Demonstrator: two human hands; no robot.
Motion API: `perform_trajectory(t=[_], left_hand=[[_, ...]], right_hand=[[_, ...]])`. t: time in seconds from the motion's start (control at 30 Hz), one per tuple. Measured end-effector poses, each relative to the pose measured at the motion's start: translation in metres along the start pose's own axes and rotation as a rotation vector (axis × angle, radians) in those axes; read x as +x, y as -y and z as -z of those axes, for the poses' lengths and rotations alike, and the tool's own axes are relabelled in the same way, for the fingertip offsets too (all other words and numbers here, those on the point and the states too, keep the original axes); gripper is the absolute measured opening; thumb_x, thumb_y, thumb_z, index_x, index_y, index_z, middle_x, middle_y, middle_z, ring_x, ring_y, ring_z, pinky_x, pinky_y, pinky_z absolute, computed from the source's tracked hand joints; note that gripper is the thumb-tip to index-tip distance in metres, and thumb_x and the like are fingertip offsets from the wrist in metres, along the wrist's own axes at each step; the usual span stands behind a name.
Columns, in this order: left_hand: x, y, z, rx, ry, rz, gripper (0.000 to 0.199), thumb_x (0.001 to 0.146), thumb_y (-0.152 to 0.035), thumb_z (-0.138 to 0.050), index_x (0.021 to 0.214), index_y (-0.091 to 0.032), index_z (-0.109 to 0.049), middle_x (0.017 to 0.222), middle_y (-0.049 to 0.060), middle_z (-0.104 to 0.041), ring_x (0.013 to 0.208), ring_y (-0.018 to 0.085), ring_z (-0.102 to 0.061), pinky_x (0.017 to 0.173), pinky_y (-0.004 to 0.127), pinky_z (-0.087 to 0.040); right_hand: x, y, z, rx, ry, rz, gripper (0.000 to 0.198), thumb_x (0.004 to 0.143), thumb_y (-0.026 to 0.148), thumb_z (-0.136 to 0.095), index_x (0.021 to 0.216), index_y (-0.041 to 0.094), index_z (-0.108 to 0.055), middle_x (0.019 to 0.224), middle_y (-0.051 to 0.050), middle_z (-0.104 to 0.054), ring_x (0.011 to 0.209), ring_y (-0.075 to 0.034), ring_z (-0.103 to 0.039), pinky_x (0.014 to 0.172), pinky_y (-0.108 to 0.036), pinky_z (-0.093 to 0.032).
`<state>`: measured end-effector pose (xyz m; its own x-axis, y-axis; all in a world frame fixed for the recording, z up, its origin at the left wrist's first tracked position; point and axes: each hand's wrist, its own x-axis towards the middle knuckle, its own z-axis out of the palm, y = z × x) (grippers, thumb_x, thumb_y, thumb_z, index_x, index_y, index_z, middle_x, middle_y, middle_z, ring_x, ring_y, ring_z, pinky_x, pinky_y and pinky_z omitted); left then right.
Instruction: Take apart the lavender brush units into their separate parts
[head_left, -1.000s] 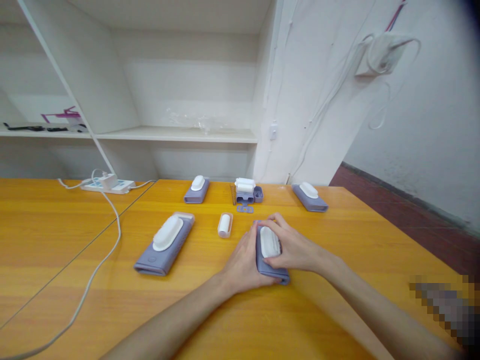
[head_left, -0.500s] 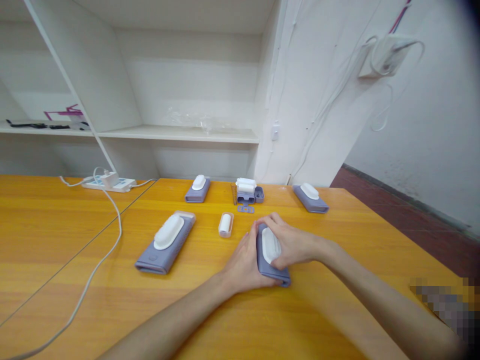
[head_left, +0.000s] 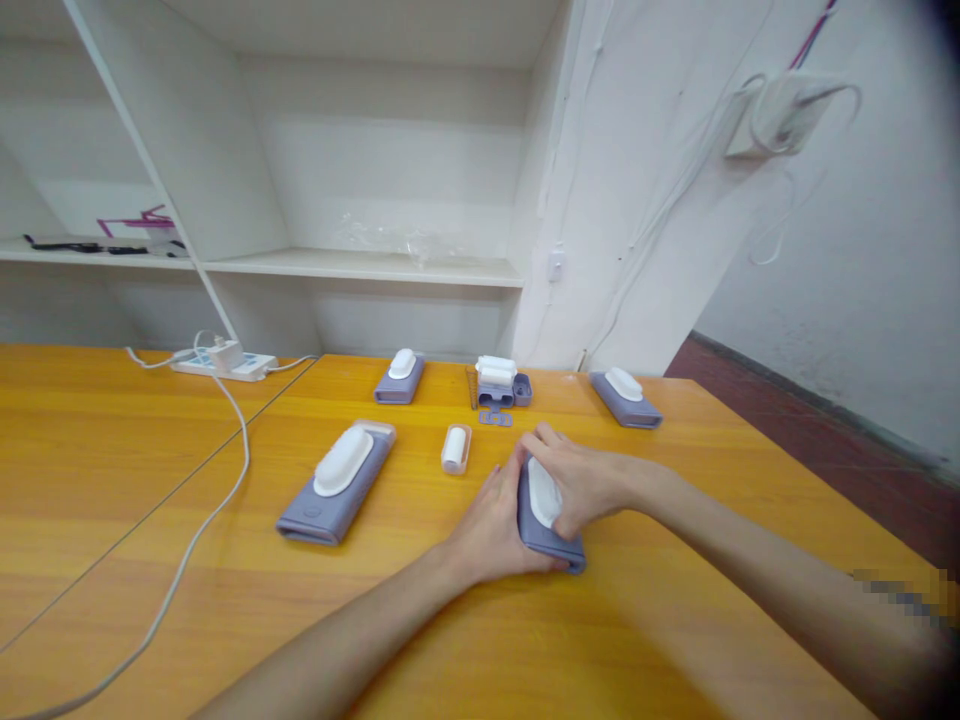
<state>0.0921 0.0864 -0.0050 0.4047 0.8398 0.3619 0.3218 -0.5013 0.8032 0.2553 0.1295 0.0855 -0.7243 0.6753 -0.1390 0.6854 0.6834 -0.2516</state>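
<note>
A flat grey-purple case (head_left: 537, 538) with a white oval piece (head_left: 543, 490) on top stands on the table in front of me, slightly turned. My left hand (head_left: 493, 530) is wrapped round its left side and near edge. From the right, my right hand (head_left: 581, 485) grips the white oval piece between thumb and fingers, hiding part of it. The fingertips of both hands meet at the case's far end. To the left lies a similar case (head_left: 319, 512) with its own white oval piece (head_left: 343, 462). Between them is a small clear box with a white roll (head_left: 454, 448) in it.
Farther back are two more such cases (head_left: 396, 390) (head_left: 636, 412) and a purple holder with white rollers (head_left: 496, 372). A power strip (head_left: 225, 364) trails a white cable (head_left: 191, 545) across the wooden table (head_left: 420, 640). White shelves (head_left: 360, 265) rise behind.
The view has shifted slightly, so everything sits a little farther right. Both hands keep their hold; the right fingers cover slightly more of the white oval piece.
</note>
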Motion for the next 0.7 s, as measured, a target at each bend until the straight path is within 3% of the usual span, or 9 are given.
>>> perform_trajectory(t=[0.17, 0.43, 0.7], left_hand=[[0.002, 0.0, 0.001, -0.008, -0.013, 0.013, 0.127, 0.04, -0.045, -0.085, 0.144, -0.024, -0.014, 0.14, 0.012, -0.04, 0.124, 0.035, -0.041, 0.103, 0.051, -0.034], [0.001, -0.004, 0.002, 0.013, -0.033, 0.007, 0.112, 0.043, -0.042, -0.085, 0.138, -0.025, -0.029, 0.132, 0.009, -0.047, 0.117, 0.033, -0.047, 0.1, 0.048, -0.037], [0.0, 0.001, 0.001, 0.051, -0.007, 0.019, 0.123, 0.042, -0.048, -0.084, 0.143, -0.024, -0.019, 0.133, 0.011, -0.046, 0.116, 0.034, -0.047, 0.096, 0.049, -0.04]], right_hand=[[0.001, 0.0, 0.0, -0.013, -0.015, -0.046, 0.059, 0.046, 0.023, -0.073, 0.098, 0.019, -0.046, 0.1, -0.005, -0.044, 0.088, -0.023, -0.05, 0.074, -0.035, -0.046], [-0.003, 0.012, -0.001, -0.121, -0.023, -0.052, 0.054, 0.054, 0.021, -0.067, 0.105, 0.017, -0.051, 0.101, -0.011, -0.057, 0.091, -0.029, -0.056, 0.082, -0.041, -0.043], [-0.007, 0.003, 0.003, -0.003, -0.049, -0.001, 0.054, 0.057, 0.026, -0.072, 0.107, 0.02, -0.052, 0.102, -0.007, -0.058, 0.094, -0.026, -0.055, 0.08, -0.036, -0.044]])
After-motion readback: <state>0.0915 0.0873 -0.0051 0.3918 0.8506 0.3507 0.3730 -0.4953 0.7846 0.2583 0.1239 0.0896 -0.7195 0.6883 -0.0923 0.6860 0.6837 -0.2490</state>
